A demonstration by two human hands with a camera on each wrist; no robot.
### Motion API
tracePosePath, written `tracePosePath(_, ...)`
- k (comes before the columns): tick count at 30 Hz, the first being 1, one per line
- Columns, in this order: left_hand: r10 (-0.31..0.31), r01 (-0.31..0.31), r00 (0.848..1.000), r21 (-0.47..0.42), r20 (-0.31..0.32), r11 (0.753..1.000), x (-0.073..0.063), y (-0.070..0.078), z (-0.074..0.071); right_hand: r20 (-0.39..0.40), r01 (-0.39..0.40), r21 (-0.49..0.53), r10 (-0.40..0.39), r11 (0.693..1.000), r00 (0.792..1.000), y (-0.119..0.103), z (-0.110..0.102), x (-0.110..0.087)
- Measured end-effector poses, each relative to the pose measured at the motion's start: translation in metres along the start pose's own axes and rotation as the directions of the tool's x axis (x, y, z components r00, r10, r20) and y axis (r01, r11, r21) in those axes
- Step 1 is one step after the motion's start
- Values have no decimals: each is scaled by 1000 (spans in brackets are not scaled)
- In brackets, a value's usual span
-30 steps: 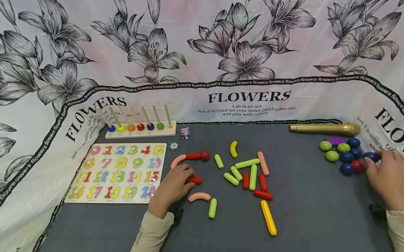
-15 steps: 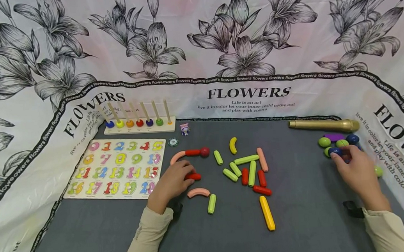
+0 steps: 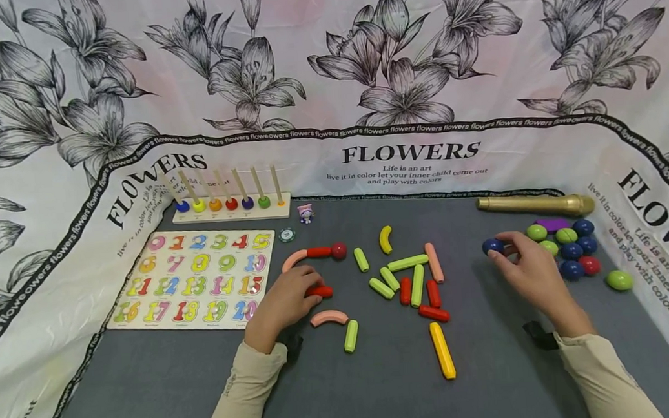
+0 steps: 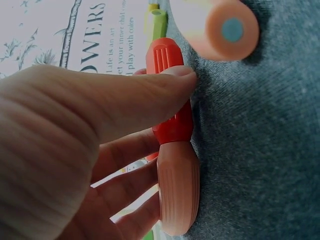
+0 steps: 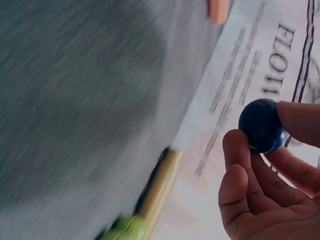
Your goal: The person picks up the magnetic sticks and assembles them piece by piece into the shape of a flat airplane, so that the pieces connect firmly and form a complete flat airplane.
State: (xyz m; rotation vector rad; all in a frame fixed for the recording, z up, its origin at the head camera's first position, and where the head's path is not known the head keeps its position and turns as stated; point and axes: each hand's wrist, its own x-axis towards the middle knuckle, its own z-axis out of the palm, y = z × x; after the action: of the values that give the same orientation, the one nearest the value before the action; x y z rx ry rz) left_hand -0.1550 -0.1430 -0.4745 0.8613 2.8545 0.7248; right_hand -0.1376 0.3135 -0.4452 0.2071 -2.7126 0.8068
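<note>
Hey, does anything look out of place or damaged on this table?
Mildly: one green ball lies apart from the cluster of balls, close to the printed cloth. The blue ball is away from them too, but the right hand pinches it. I see nothing spilled or damaged.

Grips a ribbed red piece (image 4: 172,129) with the left hand (image 4: 75,130), laying the thumb (image 4: 145,95) across. Shows a peach piece (image 4: 179,192) end to end with it, dark grey cloth (image 4: 265,150) alongside, a second peach piece (image 4: 215,25) with a blue-centred end at the top, and beyond, a green piece (image 4: 159,25) and lettered white cloth (image 4: 90,22)
</note>
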Motion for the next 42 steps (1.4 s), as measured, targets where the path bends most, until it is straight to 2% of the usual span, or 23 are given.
tracePosePath(6,11,-11,1000,-4,-12,1000,0,-1,2,63,56,26,-57,998,996,-30,22,12)
tracePosePath(10,1,-1,1000,1,-6,1000,0,-2,2,118,86,88,-96,992,988,-48,35,18)
tracePosePath(17,-39,40,999,-22,10,999,0,2,-2,192,138,232,-185,963,964,-79,62,22)
tracePosePath(22,-28,28,999,-17,16,999,0,3,-1,254,156,285,-232,946,939,-101,81,23)
tracePosePath(25,-20,20,1000,-22,15,1000,0,3,0,298,154,297,-244,943,923,-115,91,24)
tracePosePath(29,-19,19,1000,-26,7,999,0,3,1,316,196,290,-287,937,904,-130,104,26)
tracePosePath(37,-28,28,999,-5,44,1000,3,1,0,371,279,241,-354,930,858,-150,125,31)
tracePosePath(42,-21,22,999,-15,42,1000,4,0,1,392,281,225,-351,933,850,-156,133,28)
